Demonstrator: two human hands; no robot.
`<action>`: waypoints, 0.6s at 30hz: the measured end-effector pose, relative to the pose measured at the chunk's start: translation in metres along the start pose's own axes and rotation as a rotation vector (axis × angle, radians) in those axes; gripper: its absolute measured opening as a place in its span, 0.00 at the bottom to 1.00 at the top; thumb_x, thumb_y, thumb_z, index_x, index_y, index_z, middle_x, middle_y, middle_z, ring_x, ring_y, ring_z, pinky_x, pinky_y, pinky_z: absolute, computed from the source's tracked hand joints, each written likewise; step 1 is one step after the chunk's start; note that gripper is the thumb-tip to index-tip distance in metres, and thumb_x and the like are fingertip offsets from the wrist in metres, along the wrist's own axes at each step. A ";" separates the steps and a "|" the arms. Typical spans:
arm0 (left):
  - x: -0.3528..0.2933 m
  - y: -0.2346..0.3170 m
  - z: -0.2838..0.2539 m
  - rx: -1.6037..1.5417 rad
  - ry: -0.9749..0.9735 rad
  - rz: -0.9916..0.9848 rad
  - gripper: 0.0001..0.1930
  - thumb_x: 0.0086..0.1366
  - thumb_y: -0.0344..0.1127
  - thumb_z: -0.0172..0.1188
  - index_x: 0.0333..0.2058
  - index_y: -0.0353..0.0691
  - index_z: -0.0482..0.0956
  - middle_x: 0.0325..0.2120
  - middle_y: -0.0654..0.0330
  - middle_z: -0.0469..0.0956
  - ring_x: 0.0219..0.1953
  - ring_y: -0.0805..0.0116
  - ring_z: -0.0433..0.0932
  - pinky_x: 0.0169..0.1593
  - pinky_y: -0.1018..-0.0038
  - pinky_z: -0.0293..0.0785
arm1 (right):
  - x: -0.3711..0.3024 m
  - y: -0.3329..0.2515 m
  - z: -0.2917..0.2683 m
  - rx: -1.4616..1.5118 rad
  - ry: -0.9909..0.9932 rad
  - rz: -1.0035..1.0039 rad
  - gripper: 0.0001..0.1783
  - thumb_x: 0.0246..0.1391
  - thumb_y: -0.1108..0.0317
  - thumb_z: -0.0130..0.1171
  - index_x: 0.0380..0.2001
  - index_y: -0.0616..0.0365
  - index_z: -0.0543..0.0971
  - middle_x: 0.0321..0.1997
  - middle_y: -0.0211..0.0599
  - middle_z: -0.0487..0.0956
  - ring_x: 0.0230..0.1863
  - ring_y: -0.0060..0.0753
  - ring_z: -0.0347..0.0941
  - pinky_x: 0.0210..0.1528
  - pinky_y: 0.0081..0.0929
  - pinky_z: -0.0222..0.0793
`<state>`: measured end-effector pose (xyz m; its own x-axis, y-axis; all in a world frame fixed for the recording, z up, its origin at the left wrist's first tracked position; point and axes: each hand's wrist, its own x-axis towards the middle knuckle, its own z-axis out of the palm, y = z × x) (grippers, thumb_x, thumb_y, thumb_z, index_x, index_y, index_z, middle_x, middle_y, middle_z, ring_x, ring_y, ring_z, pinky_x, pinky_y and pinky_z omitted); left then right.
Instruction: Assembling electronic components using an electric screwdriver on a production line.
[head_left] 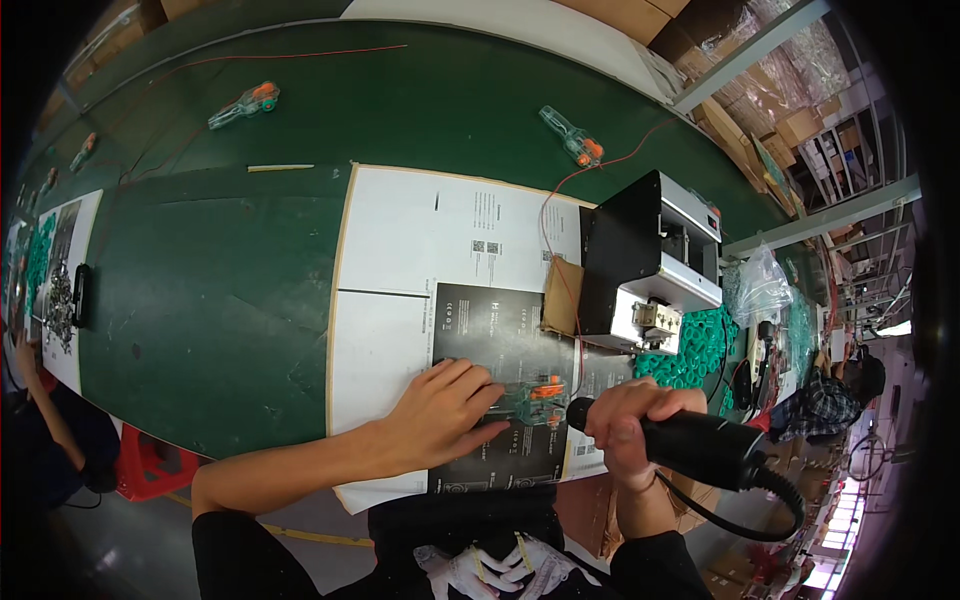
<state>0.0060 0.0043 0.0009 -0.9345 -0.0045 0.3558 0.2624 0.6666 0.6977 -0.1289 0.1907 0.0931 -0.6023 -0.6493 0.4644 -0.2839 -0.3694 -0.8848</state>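
A clear teal plastic piece with orange parts inside (pixel 541 402) lies over the printed sheet in front of me. My left hand (pixel 450 405) is closed on its left end between thumb and fingers. My right hand (pixel 630 425) wraps around a black corded electric screwdriver (pixel 705 447), held nearly level, its tip end pointing left at the piece. Whether the tip touches it I cannot tell. White and black printed sheets (pixel 385 235) cover the green table (pixel 210 320) under my hands.
A black-and-silver box machine (pixel 640 260) stands right of the sheets, with a heap of teal parts (pixel 700 350) beside it. Two similar teal-and-orange pieces (pixel 572 137) (pixel 245 105) lie farther back. A red stool (pixel 150 465) is at left. Other people sit at both sides.
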 end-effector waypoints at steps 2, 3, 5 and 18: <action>0.001 0.000 -0.001 0.005 0.002 0.007 0.19 0.59 0.40 0.71 0.43 0.35 0.79 0.36 0.57 0.73 0.40 0.57 0.74 0.44 0.64 0.72 | 0.002 0.002 0.010 -0.085 0.017 -0.034 0.20 0.61 0.72 0.64 0.42 0.49 0.60 0.18 0.31 0.71 0.14 0.27 0.67 0.19 0.29 0.70; 0.002 0.000 -0.001 0.000 -0.012 0.006 0.19 0.59 0.41 0.71 0.44 0.35 0.79 0.36 0.57 0.73 0.40 0.58 0.74 0.44 0.64 0.72 | 0.003 0.001 0.012 -0.129 0.026 -0.052 0.20 0.63 0.68 0.65 0.41 0.47 0.59 0.17 0.28 0.69 0.12 0.25 0.65 0.16 0.26 0.67; 0.004 0.001 -0.003 -0.009 -0.040 0.007 0.20 0.60 0.41 0.70 0.45 0.35 0.79 0.36 0.57 0.72 0.40 0.58 0.74 0.44 0.65 0.73 | -0.001 0.002 0.003 -0.120 0.019 -0.046 0.20 0.63 0.69 0.64 0.43 0.47 0.60 0.17 0.28 0.69 0.12 0.25 0.65 0.16 0.26 0.67; 0.001 0.002 0.001 -0.040 -0.037 -0.012 0.21 0.63 0.40 0.67 0.50 0.33 0.78 0.39 0.54 0.74 0.44 0.54 0.76 0.48 0.62 0.75 | 0.082 -0.029 -0.043 -0.392 0.493 -0.158 0.24 0.58 0.79 0.56 0.58 0.61 0.67 0.20 0.29 0.64 0.16 0.21 0.61 0.19 0.24 0.63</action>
<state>0.0056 0.0061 0.0021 -0.9457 0.0159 0.3246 0.2599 0.6365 0.7261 -0.2018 0.1770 0.1555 -0.7762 -0.1908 0.6009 -0.5925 -0.1052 -0.7987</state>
